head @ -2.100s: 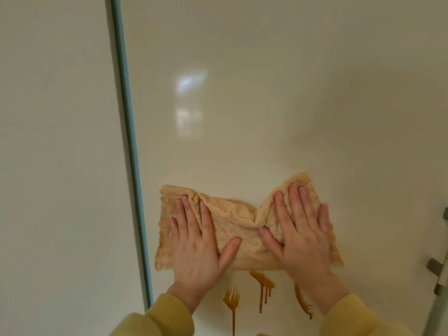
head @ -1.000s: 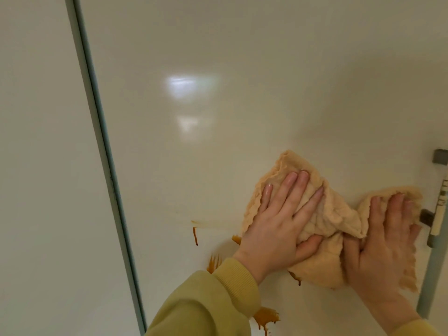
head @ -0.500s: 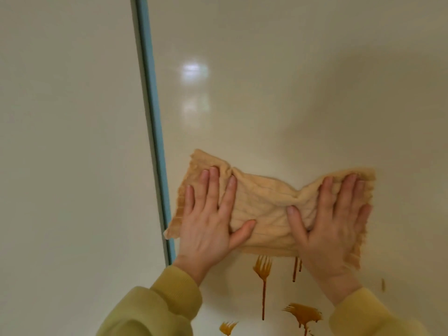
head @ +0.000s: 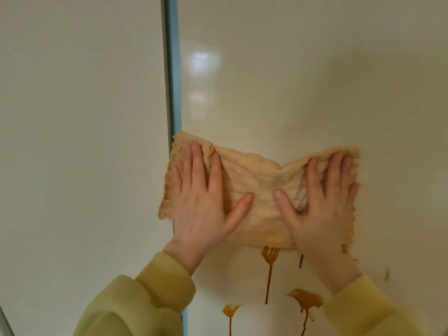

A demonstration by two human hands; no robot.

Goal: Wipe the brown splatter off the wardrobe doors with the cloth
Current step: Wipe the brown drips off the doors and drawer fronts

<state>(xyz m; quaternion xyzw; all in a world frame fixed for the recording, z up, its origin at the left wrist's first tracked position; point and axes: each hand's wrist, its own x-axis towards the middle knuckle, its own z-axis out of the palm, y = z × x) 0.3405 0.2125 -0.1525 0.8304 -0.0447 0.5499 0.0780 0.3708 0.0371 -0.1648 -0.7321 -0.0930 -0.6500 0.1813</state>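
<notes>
Cloth (head: 257, 187) is being pressed flat on door (head: 315, 81), mid-frame, long axis L-R, by two hands w/ fingers spread: left hand (head: 201, 209) on L end, right hand (head: 322, 212) on R. Splatter (head: 306, 299) is lying just below, lower centre, nearer right hand; downward wipe likely needed.

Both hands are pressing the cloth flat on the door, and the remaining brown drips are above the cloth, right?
Not quite. The head view shows the brown drips below the cloth, not above it. The left hand and right hand do press it flat on the door.
</notes>
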